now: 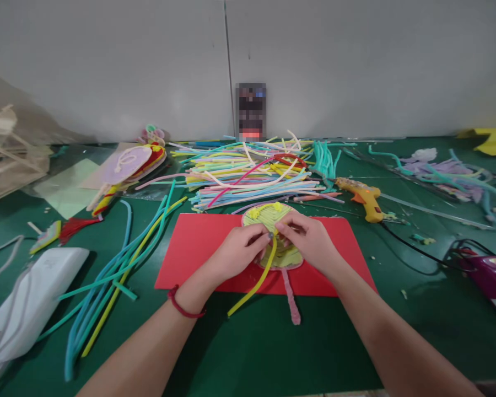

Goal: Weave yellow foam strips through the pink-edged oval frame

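"What is seen beyond the left grip [237, 252] and right grip [314, 242]?"
"A grey wall [107, 66]; below them, a green tabletop [248, 358], then a red board [198, 248]."
"How far along?"
"Under both, the yellow-green disc [267, 219] seems wound, its pink stem [290, 300] joined. The yellow pipe cleaner [261, 282] is pinched by the left; its tail is left loose. The right's closure cannot be told."
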Demonstrator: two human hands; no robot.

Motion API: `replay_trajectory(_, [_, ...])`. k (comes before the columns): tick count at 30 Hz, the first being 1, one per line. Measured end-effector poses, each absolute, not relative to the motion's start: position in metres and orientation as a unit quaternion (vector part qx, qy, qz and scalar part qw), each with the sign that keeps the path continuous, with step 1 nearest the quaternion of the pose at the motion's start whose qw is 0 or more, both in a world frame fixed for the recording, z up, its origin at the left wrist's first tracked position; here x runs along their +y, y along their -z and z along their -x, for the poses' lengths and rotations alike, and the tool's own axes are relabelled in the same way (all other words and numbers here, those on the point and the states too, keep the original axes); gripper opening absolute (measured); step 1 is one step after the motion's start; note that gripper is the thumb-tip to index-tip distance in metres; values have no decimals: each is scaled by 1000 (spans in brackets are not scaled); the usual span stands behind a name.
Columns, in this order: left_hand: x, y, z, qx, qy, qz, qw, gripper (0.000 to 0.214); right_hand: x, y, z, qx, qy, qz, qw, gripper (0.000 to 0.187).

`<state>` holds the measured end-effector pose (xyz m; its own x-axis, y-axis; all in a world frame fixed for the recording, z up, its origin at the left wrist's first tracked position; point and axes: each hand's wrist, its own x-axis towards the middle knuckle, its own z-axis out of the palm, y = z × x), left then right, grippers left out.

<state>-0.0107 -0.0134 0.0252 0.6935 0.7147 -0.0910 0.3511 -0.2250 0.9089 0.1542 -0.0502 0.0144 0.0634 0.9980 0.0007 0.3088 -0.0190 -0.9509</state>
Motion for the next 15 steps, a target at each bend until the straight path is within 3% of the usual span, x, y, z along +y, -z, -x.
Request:
replay_trajectory(8, [-15, -23, 10, 357, -197, -794, 451, 27, -52, -16, -158, -572, -414, 576, 412, 27])
replay_trajectory(15, [-12, -18, 9, 361, -215, -782, 459, 27, -51, -14, -156, -571, -418, 570, 418, 25])
